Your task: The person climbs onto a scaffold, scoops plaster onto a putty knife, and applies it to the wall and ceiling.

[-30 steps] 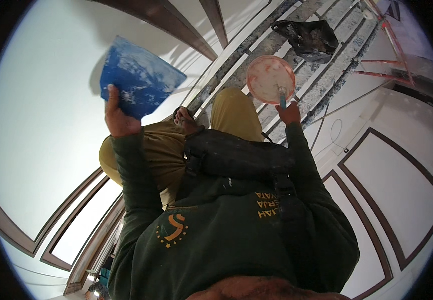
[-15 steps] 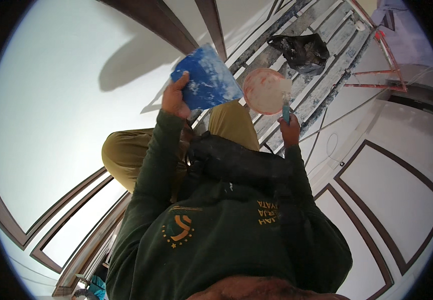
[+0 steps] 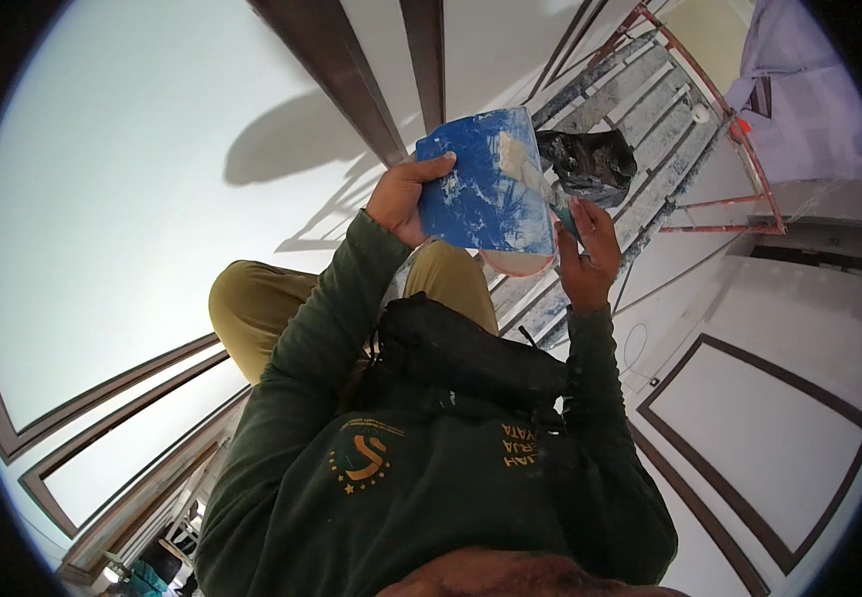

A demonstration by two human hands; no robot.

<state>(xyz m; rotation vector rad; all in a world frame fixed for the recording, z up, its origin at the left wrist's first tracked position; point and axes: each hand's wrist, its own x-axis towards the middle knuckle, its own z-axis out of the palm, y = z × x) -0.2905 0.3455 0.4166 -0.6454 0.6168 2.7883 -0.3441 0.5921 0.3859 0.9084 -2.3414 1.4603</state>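
Note:
My left hand point(image 3: 403, 199) grips a blue flat plate point(image 3: 471, 189) by its left edge, thumb on top; the face is smeared with white paste. In my right hand point(image 3: 588, 249) is a putty knife point(image 3: 562, 211) with a teal handle. Its blade lies against the right part of the plate, beside a thick off-white dab of paste point(image 3: 519, 164). Below the plate, a round pinkish tub point(image 3: 519, 263) shows only its near rim and part of its contents; the plate hides the rest.
I sit on a slatted, paint-spattered scaffold platform point(image 3: 640, 114) with red metal tubing point(image 3: 750, 164) at its far end. A crumpled black plastic bag point(image 3: 590, 164) lies on the slats past the plate. To the left stands a white wall point(image 3: 132, 199) with dark brown trim point(image 3: 351, 90).
The plate has moved right, now over the tub. The putty knife has come from above the tub onto the plate, where a thick dab of paste now shows.

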